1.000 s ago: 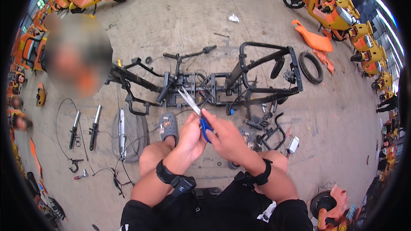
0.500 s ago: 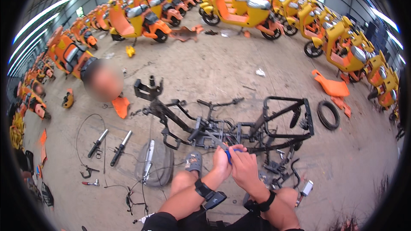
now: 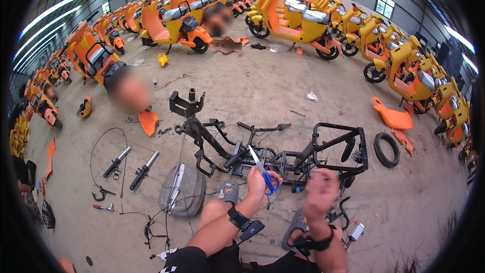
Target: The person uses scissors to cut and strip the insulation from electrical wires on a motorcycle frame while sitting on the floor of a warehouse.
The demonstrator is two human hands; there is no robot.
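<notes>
Holding scissors (image 3: 265,174) — left grip (image 3: 256,184), wristband (image 3: 245,224) (pale mark)

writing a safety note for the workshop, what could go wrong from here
The left hand holds metal scissors with blue handles; the right hand could be nicked if it reached in carelessly. The scissors point toward the black metal frame, so a slip might scratch it. Loose black cables lie left of the grey perforated clog, which might snag one if moved.

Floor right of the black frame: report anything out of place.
An orange panel lies loose on the floor, a smaller orange piece beside it; a black tire lies nearby, its middle open. Such detached parts look odd near the assembled scooters.
</notes>
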